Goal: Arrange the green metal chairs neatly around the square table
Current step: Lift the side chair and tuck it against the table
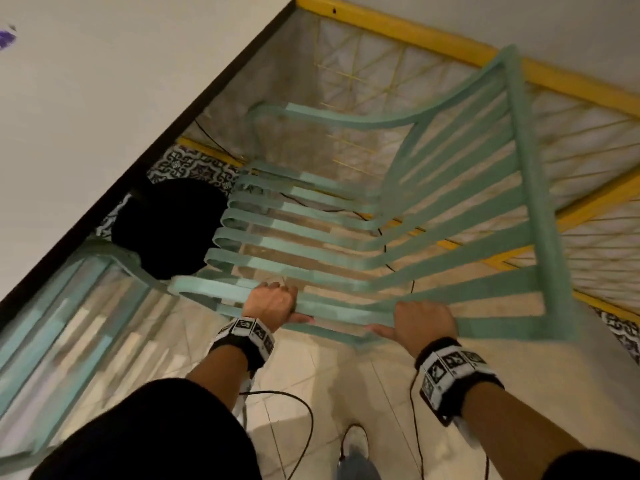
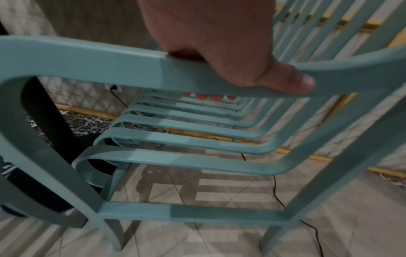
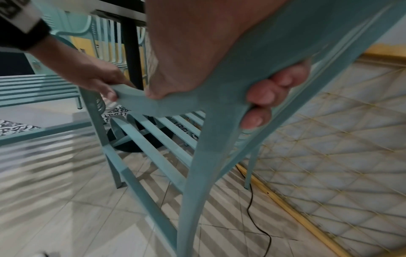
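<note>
A green slatted metal chair [image 1: 363, 237] stands beside the white square table [image 1: 104, 98], its seat facing the table's black round base [image 1: 166, 230]. Both hands hold the chair's near side rail [image 2: 110, 69]. My left hand [image 1: 273, 303] grips the rail near its front end, thumb [image 2: 303, 83] on the near side and fingers curled under. My right hand [image 1: 424, 322] grips the same rail where it meets the backrest [image 3: 285, 43], its fingers [image 3: 274, 87] wrapped round the metal. In the right wrist view, the left hand [image 3: 96, 78] shows further along the rail.
A second green chair [image 1: 52, 323] stands at the lower left, partly under the table edge. A yellow-framed quilted wall panel [image 1: 588, 188] runs close behind the held chair. A black cable [image 1: 298, 427] trails over the tiled floor near my shoe [image 1: 355, 441].
</note>
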### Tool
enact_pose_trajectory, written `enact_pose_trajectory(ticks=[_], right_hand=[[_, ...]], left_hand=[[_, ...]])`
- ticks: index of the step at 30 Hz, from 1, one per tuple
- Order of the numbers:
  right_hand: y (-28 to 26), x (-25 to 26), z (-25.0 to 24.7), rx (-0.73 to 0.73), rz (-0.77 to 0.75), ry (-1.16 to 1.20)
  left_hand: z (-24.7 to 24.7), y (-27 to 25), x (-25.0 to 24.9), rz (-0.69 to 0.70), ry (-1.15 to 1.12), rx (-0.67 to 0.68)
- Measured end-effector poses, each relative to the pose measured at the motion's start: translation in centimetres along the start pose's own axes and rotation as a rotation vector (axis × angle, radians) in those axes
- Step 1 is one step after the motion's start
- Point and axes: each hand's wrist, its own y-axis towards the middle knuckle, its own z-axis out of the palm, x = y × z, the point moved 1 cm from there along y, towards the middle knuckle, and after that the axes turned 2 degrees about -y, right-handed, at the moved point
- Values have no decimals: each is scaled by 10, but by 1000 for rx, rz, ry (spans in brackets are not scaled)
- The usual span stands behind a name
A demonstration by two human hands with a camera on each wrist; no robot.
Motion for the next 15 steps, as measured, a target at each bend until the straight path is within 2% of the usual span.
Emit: enact_pose_trajectory(ticks=[5, 12, 15], right_hand=[[16, 42, -28, 38, 55, 15], [36, 84, -62, -21, 141, 66], [47, 101, -81, -41, 149, 107]], left_hand=[[-8, 9, 54, -10, -22, 20], [-19, 25, 116, 50, -33, 45], [-21, 33, 141, 61, -12, 9]])
